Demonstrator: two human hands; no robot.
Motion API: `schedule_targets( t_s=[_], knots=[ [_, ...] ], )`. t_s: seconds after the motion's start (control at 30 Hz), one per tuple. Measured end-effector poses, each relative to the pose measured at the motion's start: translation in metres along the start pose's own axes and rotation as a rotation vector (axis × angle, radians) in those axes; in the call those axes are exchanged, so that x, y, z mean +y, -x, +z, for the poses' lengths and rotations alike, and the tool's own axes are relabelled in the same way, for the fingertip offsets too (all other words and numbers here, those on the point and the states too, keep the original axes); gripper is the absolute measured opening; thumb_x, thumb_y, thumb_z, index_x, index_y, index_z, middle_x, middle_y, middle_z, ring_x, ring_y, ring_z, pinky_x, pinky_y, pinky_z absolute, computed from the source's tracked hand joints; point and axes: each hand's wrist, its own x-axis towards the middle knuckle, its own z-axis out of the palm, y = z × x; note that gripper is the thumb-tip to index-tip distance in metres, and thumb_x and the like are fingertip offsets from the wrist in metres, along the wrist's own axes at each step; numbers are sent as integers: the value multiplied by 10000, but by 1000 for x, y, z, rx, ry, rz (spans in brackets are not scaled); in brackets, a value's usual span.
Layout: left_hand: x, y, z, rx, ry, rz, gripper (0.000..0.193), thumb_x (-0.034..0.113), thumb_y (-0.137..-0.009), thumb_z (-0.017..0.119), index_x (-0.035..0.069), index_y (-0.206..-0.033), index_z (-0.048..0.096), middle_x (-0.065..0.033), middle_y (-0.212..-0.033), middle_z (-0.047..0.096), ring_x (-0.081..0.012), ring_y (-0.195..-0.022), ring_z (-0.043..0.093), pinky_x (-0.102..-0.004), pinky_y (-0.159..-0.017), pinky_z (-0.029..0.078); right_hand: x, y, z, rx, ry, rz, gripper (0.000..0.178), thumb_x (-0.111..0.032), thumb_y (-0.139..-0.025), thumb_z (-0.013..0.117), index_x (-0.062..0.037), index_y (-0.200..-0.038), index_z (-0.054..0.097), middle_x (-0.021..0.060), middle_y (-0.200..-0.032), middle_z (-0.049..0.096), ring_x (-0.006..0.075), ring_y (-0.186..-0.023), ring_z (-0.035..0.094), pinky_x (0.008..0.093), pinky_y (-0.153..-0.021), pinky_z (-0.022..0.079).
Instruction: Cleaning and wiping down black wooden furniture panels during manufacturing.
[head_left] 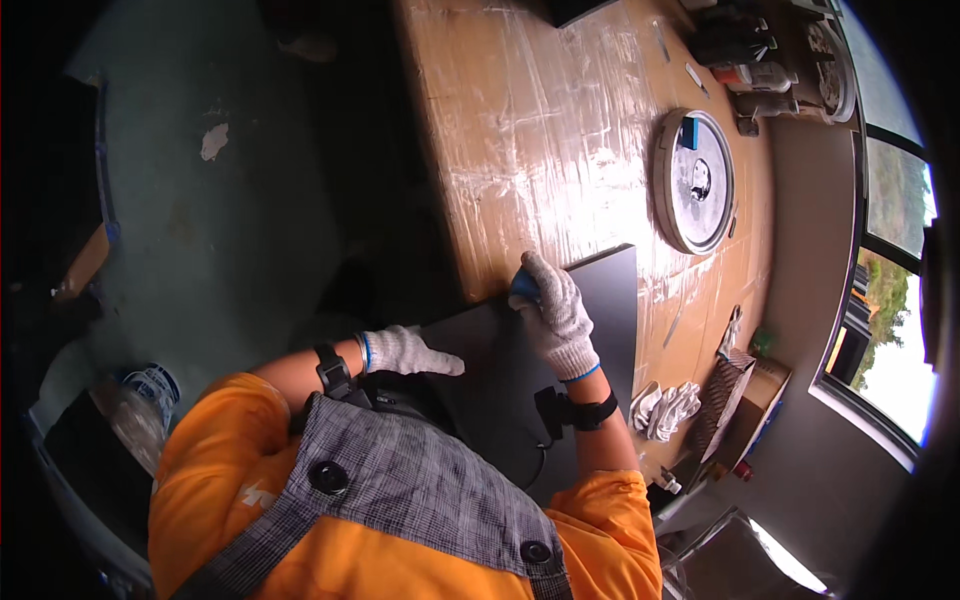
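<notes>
A flat dark grey panel (608, 290) lies in front of me, partly on the wrapped table and reaching back toward my apron. My right hand (560, 318), in a whitish knit glove with a blue cuff edge, is closed round a small blue block (525, 286) at the panel's far edge. Most of that block is hidden by the fingers, so its exact kind does not show. My left hand (408, 352), gloved the same way, rests by the panel's left side with fingers stretched out, holding nothing.
The table (540, 150) is covered with brown board and clear film. On it stand a round pail lid (705, 215) bearing another blue block (690, 133), crumpled white gloves (665, 410), and bottles (765, 76) at the far right. Windows (890, 190) line the right wall.
</notes>
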Motion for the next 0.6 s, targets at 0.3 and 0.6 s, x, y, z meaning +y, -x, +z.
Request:
schedule_targets(
  t_s=[0.3,0.6],
  knots=[
    [14,25,-10,203,749,-232,944,715,-684,667,-8,-1273,521,-206,-1213,592,-300,-1164,542,-320,-1023,407,43,2,-5,53,-6,112,596,26,-732,667,-51,-1295,485,181,-1139,597,373,-1036,571,423,-906,467],
    [-10,16,-3,298,717,-136,785,640,-774,636,14,-1241,556,-131,-1029,684,-218,-1012,623,-301,-947,449,88,5,-34,136,-73,266,558,66,-748,600,-61,-1281,493,198,-1075,586,389,-982,574,437,-875,471]
  ],
)
